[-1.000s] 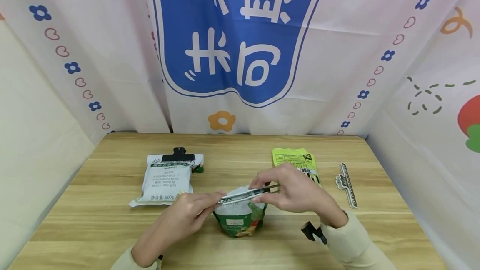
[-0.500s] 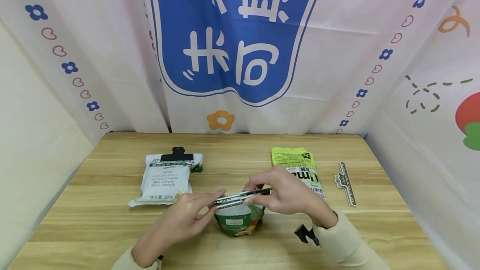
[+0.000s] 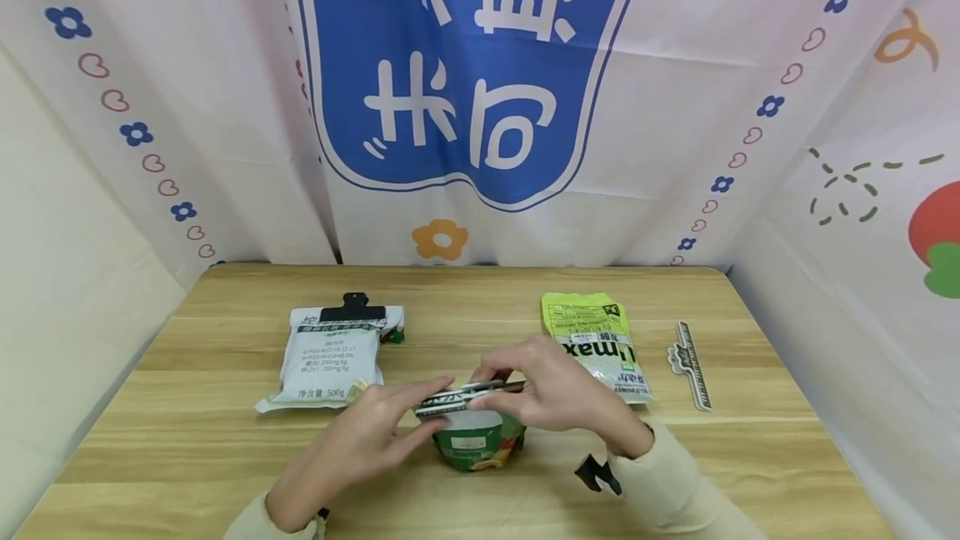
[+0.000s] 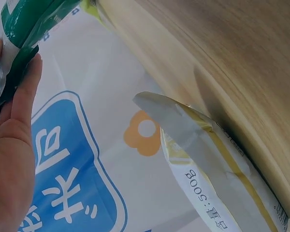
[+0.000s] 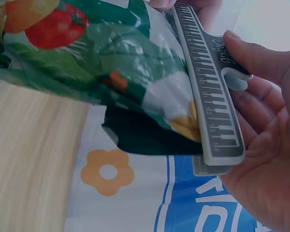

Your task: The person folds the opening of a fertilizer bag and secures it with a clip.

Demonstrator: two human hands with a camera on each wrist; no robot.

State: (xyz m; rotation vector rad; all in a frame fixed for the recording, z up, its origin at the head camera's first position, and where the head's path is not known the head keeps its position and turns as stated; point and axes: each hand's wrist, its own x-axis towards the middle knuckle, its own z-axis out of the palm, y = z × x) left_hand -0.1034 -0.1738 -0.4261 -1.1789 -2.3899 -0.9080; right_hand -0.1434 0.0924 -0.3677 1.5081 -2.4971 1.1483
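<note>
A green and white plastic bag (image 3: 480, 447) with vegetable pictures stands upright near the table's front. Its top edge lies between the bars of a long bag clip (image 5: 210, 92) with a piano-key print. My right hand (image 3: 551, 386) grips the clip's handle, thumb on one side and fingers on the other, as the right wrist view shows. My left hand (image 3: 375, 432) pinches the bag's top at the clip's left end. In the left wrist view, the fingers (image 4: 26, 92) lie along the green plastic; the clip is hidden there.
Behind my left hand lies a white 500g bag (image 3: 330, 361) with a black clip (image 3: 352, 311) on its top. A yellow-green packet (image 3: 592, 340) lies beyond my right hand. Farther right, a second piano-print clip (image 3: 692, 365) rests on the wooden table (image 3: 757, 457).
My right hand has moved left with the clip, whose bars have tilted and slid toward my left fingers. More of the yellow-green packet now shows. The left hand has barely moved.
</note>
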